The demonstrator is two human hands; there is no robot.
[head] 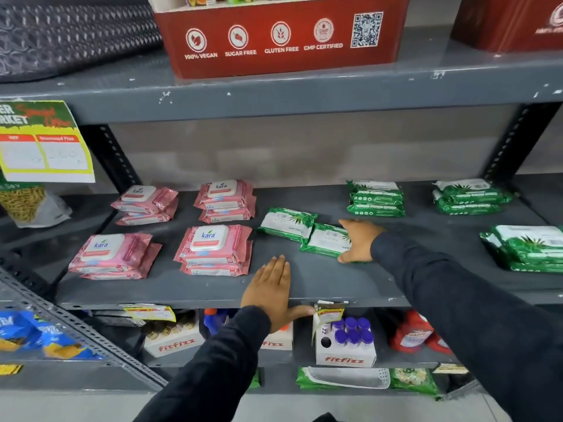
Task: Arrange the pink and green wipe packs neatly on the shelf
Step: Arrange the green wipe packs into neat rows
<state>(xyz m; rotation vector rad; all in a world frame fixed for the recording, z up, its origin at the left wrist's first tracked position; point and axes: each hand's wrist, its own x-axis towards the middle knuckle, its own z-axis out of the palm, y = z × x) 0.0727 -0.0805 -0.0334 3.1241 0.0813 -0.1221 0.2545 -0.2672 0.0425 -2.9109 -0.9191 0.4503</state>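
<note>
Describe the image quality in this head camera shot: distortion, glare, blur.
Head view: wide-angle distortion bows the upper shelf edge and slants the uprights; soft glare glints on the pink wipe packs and the green wipe packs at right; light is even, with faint shadows under the left hand and right hand; the offer tag at left is soft, its print partly unreadable.

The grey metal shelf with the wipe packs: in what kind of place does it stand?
Most likely a shop or supermarket aisle. The grey metal shelf holds stacks of identical pink wipe packs, yellow-bordered price cards hang from the shelf edges, and white boxes of small purple-capped bottles sit below.
</note>
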